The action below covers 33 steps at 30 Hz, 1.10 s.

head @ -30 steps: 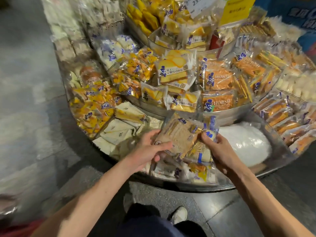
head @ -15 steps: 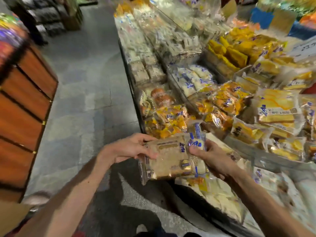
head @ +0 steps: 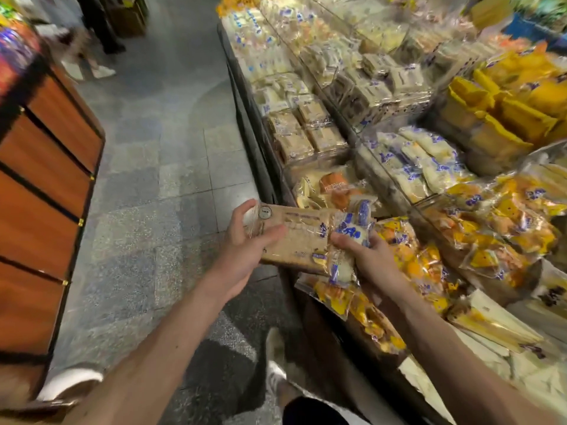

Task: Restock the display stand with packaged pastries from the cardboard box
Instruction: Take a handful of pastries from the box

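1. The left hand (head: 245,243) has its grip clamped on the brown pastry pack (head: 297,237), held just beside the display stand (head: 257,148).
2. The right hand (head: 371,262) has its grip closed around the blue-and-white packets (head: 352,234), which touch the brown pastry pack at the display stand's near edge.

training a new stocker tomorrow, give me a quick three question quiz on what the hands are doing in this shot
1. True or false: the left hand grips one end of the flat brown pack.
2. What does the right hand hold? A) small white-and-blue packs B) a price card C) nothing
3. Fill in: the orange wooden cabinet stands across the aisle on the person's ____ side.
Key: 1 true; 2 A; 3 left.
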{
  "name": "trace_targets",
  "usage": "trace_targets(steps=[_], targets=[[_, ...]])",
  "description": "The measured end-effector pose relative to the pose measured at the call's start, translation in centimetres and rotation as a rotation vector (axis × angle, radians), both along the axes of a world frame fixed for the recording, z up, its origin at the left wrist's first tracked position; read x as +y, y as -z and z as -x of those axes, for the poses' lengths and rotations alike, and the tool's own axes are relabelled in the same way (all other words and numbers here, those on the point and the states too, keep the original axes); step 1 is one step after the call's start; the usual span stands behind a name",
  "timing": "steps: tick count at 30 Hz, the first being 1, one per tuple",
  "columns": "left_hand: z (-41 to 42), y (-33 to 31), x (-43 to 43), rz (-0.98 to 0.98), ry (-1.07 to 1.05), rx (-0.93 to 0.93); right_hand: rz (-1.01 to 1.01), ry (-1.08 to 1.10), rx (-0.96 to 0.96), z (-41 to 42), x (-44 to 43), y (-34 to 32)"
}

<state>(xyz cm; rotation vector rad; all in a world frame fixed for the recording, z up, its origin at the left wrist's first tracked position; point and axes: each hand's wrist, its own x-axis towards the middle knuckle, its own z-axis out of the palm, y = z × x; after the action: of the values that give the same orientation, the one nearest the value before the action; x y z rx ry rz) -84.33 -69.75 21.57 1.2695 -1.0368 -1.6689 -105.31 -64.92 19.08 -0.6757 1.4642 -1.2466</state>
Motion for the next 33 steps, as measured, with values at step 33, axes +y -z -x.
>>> trace_targets(steps=[33], targets=[[5.7,9.6,-61.6,0.324,0.686,-0.504,-0.177,0.581,-0.344,-1.8,-40.4,4.0]])
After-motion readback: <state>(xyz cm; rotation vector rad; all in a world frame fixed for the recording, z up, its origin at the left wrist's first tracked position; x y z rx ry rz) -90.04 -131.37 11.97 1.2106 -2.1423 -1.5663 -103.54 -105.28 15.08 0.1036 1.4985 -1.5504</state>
